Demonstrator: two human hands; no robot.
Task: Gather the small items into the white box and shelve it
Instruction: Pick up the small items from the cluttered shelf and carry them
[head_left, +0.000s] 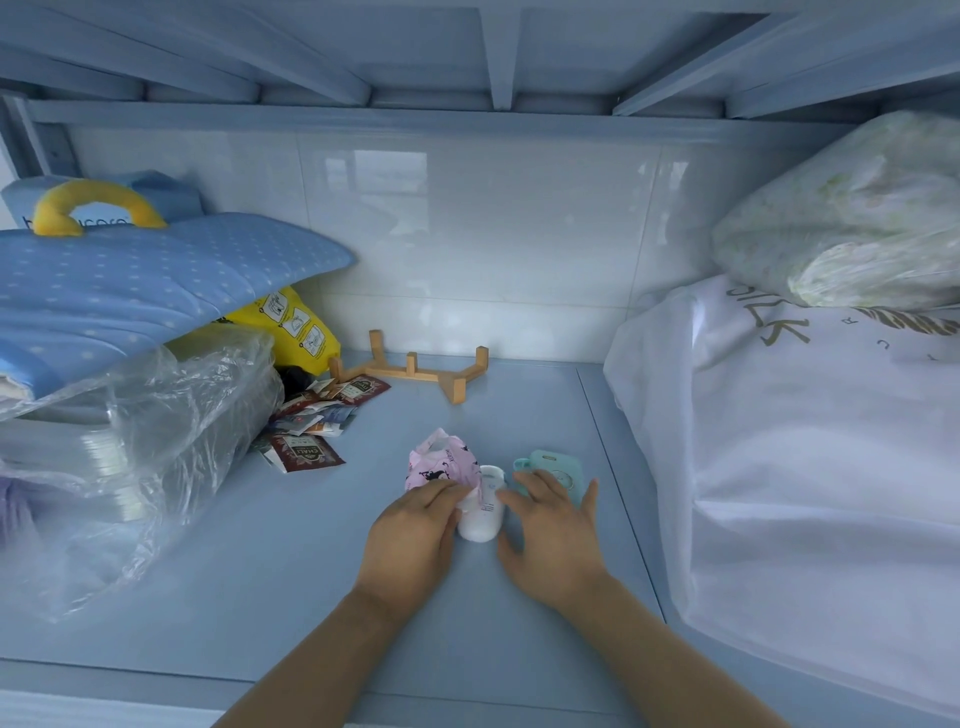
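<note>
A small white bottle (483, 512) lies on the blue shelf surface (291, 561) between my two hands. My left hand (413, 535) rests against the bottle's left side, fingertips touching a pink patterned pouch (441, 462) just behind it. My right hand (553, 535) hovers with fingers spread beside the bottle, partly covering a teal case (558, 470). Several tea sachets (317, 421) lie scattered to the left. No white box is in view.
A wooden rack (415, 369) stands at the tiled back wall. Folded blue bedding (140, 280), a yellow packet (291, 327) and a plastic-wrapped stack (130, 415) fill the left. A large white bag (805, 467) topped by a plastic-wrapped bundle (857, 218) fills the right.
</note>
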